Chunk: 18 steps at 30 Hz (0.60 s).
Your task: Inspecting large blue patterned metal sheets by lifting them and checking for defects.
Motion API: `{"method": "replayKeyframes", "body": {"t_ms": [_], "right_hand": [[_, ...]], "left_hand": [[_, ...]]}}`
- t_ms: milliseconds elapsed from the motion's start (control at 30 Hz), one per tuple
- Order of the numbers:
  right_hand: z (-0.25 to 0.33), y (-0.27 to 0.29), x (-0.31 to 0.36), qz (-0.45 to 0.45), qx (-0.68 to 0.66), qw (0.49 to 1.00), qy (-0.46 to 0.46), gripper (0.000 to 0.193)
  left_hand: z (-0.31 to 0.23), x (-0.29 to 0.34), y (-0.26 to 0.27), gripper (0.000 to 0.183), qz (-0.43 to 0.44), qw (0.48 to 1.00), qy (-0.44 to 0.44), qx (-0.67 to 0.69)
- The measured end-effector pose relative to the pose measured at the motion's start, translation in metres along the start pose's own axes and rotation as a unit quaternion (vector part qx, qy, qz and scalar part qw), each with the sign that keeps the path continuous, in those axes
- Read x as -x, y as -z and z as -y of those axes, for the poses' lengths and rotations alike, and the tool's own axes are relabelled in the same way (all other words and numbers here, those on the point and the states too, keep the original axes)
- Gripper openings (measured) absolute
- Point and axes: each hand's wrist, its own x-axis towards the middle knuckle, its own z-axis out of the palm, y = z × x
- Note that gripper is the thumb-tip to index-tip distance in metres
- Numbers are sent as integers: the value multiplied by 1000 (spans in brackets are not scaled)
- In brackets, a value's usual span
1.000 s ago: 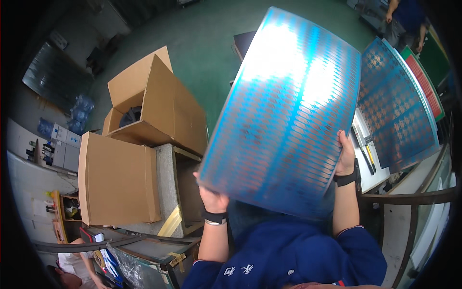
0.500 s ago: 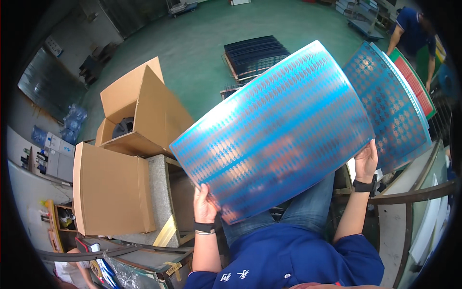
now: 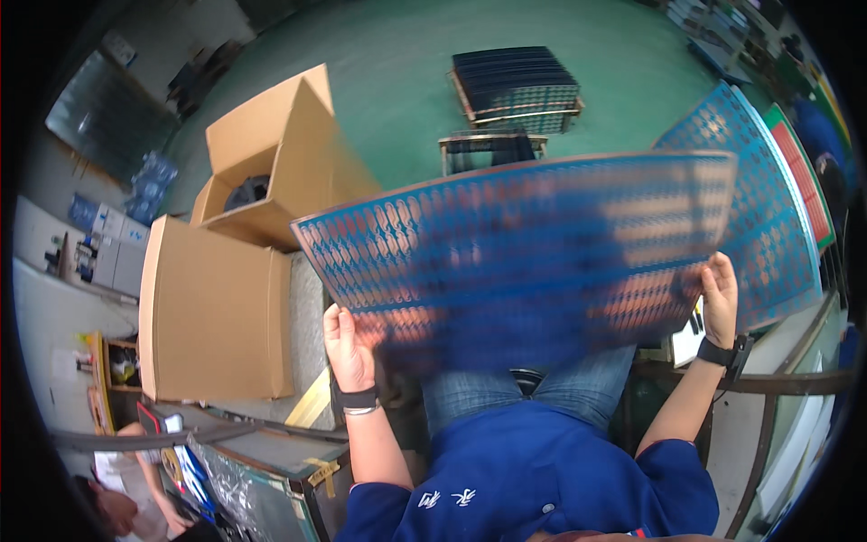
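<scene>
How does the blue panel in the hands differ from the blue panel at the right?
The held panel is gripped by the left hand and right hand; the right-side panel is in neither hand.
The held panel lies lengthwise across the view; the right-side panel is partly hidden behind it.
The held panel carries a dark reflection across its middle; none shows on the right-side panel.
Both are blue with copper-coloured patterns.

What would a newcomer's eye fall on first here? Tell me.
First, the large blue and copper-coloured sheet, held across the middle by the left hand and right hand. Then the open cardboard box at left, and the red and green panel at far right.
</scene>
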Motion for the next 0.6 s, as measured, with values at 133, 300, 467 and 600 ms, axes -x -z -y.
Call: {"method": "replayKeyframes", "body": {"t_ms": [133, 300, 467, 600], "right_hand": [[-31, 1, -22, -71, -187, 973, 111, 22], [-89, 2, -54, 83, -338, 921, 177, 30], [-91, -41, -54, 47, -364, 924, 108, 31], [-94, -78, -56, 45, -360, 930, 57, 31]], "left_hand": [[6, -2, -3, 7, 65, 978, -175, -94], [0, 16, -21, 19, 89, 979, -159, -97], [-3, 53, -6, 30, 23, 1000, -19, 9], [-19, 85, -1, 36, 20, 999, 9, 37]]}}
